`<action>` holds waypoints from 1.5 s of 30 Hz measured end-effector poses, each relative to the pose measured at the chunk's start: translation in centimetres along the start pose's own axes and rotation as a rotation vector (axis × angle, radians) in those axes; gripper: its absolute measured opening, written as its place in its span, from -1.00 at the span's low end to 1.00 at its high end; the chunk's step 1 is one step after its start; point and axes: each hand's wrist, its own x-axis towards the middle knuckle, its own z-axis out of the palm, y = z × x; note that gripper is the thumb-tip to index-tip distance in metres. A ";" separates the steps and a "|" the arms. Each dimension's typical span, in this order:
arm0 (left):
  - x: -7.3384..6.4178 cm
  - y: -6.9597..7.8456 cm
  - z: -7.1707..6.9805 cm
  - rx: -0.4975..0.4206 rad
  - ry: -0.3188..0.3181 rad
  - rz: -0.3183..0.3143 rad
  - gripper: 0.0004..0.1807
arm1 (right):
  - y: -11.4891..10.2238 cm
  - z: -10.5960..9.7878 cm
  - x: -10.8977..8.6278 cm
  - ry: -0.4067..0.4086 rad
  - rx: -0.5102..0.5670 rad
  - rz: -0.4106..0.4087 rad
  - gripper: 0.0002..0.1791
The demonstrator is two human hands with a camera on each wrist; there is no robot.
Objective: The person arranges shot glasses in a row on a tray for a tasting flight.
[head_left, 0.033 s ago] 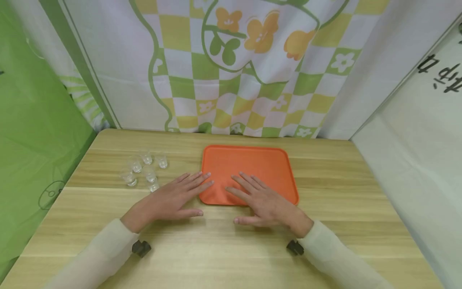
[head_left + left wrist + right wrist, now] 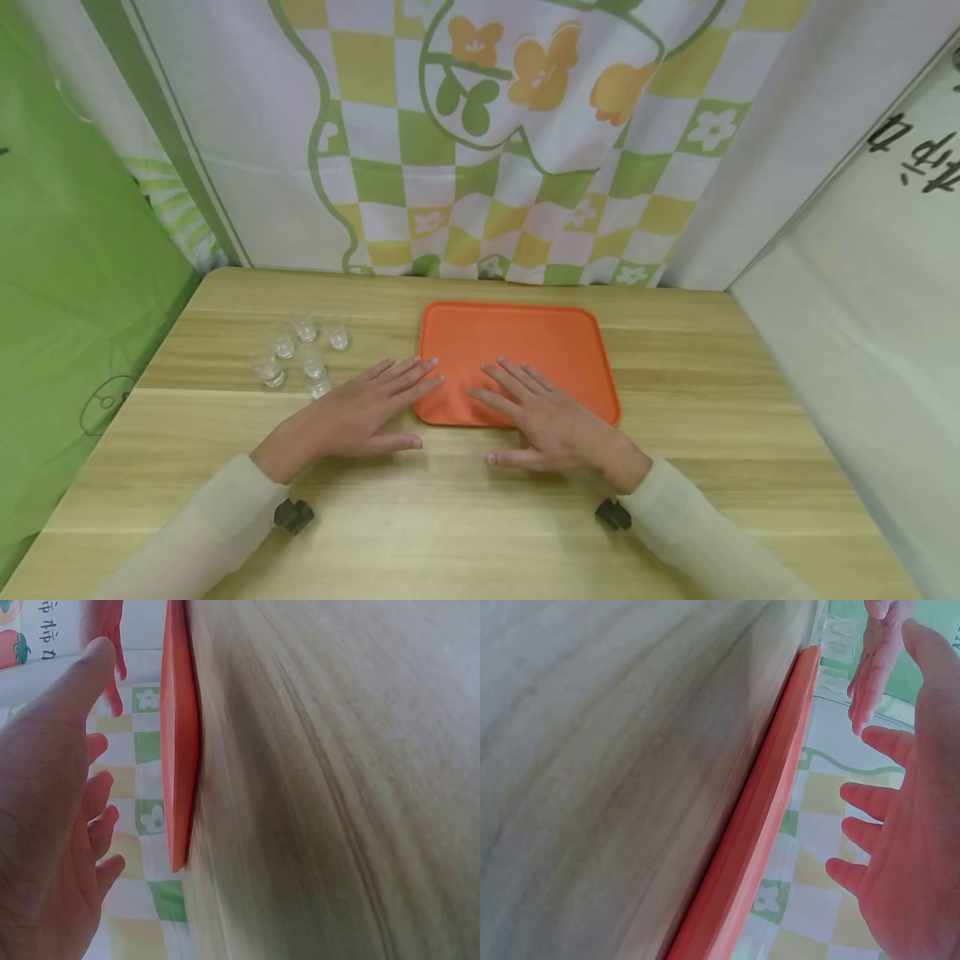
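Note:
An orange rectangular tray (image 2: 536, 333) lies flat on the wooden table. Over its front left corner hovers my left hand (image 2: 358, 414), palm down with the fingers extended and spread. My right hand (image 2: 551, 423) is held the same way above the tray's front right part. Both wrist views show a gap between the hands and the tray (image 2: 180, 742), so neither touches it. Left of the tray stand several small clear glasses, among them one glass (image 2: 338, 336) at the back right of the group and another glass (image 2: 318, 387) close by my left hand, partly overlapped by it.
The light wooden table (image 2: 450, 517) meets a checked floral curtain (image 2: 495, 192) along its back edge. A green sheet (image 2: 67, 292) hangs on the left, and a white panel (image 2: 862, 333) with black writing borders the right side.

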 end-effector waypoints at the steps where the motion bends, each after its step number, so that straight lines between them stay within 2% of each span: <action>1: 0.0 0.0 0.0 0.000 0.000 -0.001 -0.09 | 0.0 0.0 0.0 0.001 -0.003 0.001 -0.03; 15: 0.1 0.0 -0.2 0.004 0.015 0.003 -0.08 | 0.2 -0.4 0.0 0.052 0.014 -0.013 0.02; 22: -0.1 0.1 -0.1 -0.009 0.025 -0.009 -0.07 | 0.3 -0.6 -0.2 0.042 0.027 0.002 0.04; 31: -0.8 0.5 -0.9 -0.046 0.068 -0.037 -0.03 | 0.6 -0.8 -1.2 0.070 0.081 0.039 0.03; 37: -2.2 0.2 -1.4 -0.077 0.110 -0.098 -0.05 | 1.4 -0.9 -2.1 0.097 0.110 0.092 0.01; 45: -4.9 -0.5 -2.9 -0.132 0.137 -0.242 -0.06 | 2.7 -1.2 -3.3 0.157 0.126 0.153 0.02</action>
